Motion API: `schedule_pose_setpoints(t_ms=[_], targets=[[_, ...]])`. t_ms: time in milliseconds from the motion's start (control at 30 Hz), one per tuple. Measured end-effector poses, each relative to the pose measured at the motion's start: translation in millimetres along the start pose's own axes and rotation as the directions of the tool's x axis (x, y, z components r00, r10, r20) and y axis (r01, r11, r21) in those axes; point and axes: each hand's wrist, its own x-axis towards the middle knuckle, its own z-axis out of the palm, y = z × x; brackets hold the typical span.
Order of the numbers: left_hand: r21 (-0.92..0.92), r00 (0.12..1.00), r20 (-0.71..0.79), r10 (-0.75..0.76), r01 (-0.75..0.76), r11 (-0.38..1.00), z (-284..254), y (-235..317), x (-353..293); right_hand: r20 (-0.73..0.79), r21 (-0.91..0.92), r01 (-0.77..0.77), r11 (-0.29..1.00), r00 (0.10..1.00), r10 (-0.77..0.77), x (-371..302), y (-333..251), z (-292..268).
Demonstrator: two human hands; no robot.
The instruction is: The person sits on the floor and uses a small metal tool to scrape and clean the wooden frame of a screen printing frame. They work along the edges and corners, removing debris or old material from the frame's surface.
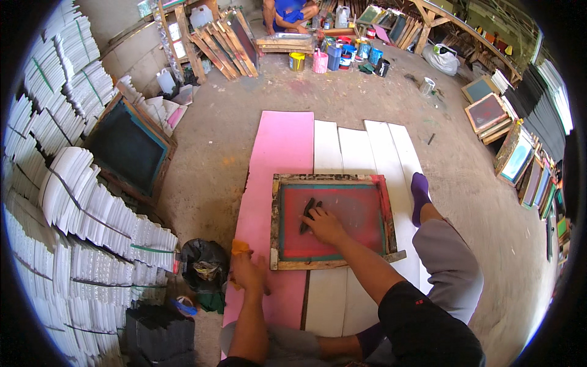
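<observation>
A wooden-framed printing screen with a red-tinted mesh and teal border lies flat in front of me, across pink and white boards. My right hand reaches over the frame and is closed on a small black rag-like piece, pressed on the left half of the mesh. Its exact kind is hard to make out. To the left of the frame, my left hand grips a crumpled orange cloth above the pink board. The cloth shows at both ends of the fist.
White boards lie beside the pink one. A black plastic bag sits at the left, near tall stacks of white sheets. Paint cans stand ahead, close to a seated person. More screens lean left and right.
</observation>
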Motion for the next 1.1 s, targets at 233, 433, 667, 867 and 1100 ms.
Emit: schedule_pose_setpoints(t_ms=[233, 433, 667, 867, 1100], targets=[[0.012, 0.75, 0.122, 0.651, -0.657, 0.754, 28.8, 43.2, -29.2, -0.153, -0.139, 0.046, 0.989, 0.986, -0.068, 7.9, 23.4, 7.6], [0.137, 0.744, 0.348, 0.571, -0.643, 0.754, 43.3, 38.3, -33.3, -0.094, 0.033, -0.018, 0.999, 0.995, 0.021, -5.9, 23.8, -5.6], [0.142, 0.706, 0.21, 0.676, -0.706, 0.693, 50.0, 46.9, -39.1, -0.064, 0.247, -0.168, 0.954, 0.98, 0.189, -39.0, 31.4, 14.1], [0.178, 0.72, 0.143, 0.679, -0.694, 0.698, 46.7, 43.6, -48.5, 0.059, 0.435, -0.333, 0.837, 0.938, 0.342, -75.3, 14.4, -35.0], [0.281, 0.74, 0.237, 0.63, -0.673, 0.684, 48.8, 30.1, -62.7, 0.338, 0.769, -0.504, 0.392, 0.842, 0.42, -141.1, 33.5, -85.1]])
